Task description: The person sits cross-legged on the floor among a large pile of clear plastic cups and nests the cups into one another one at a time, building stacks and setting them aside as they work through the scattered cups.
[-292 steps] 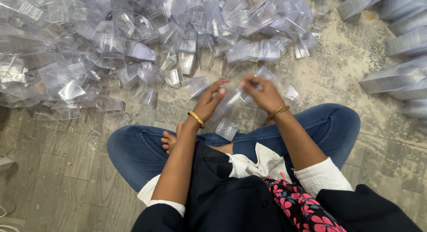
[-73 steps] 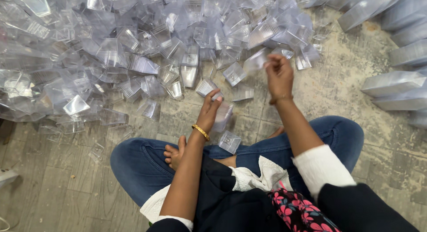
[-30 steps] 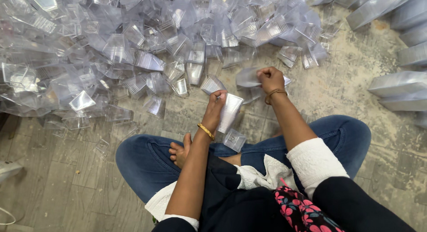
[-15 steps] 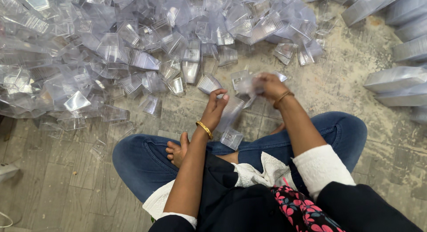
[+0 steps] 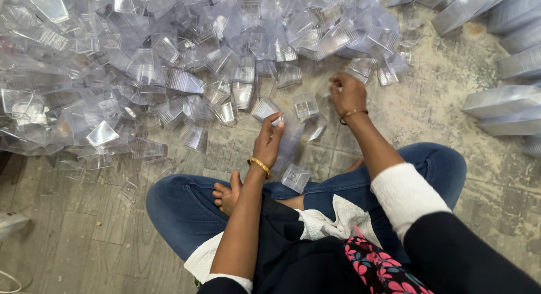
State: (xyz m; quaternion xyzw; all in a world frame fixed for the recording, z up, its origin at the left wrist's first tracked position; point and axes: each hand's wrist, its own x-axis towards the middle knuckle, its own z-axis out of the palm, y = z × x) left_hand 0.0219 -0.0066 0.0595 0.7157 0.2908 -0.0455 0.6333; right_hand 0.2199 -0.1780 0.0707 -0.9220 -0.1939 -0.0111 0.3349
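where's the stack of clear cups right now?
Head view, centre: the stack of clear cups lies against the left hand, over the crossed legs, just below the cup pile.

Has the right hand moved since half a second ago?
Yes. The right hand went up, away from the knee toward the pile.

Far left of me spreads a heap of loose clear cups (image 5: 169, 63); stacked cup columns (image 5: 501, 102) lie far right on the worn floor (image 5: 73, 237).
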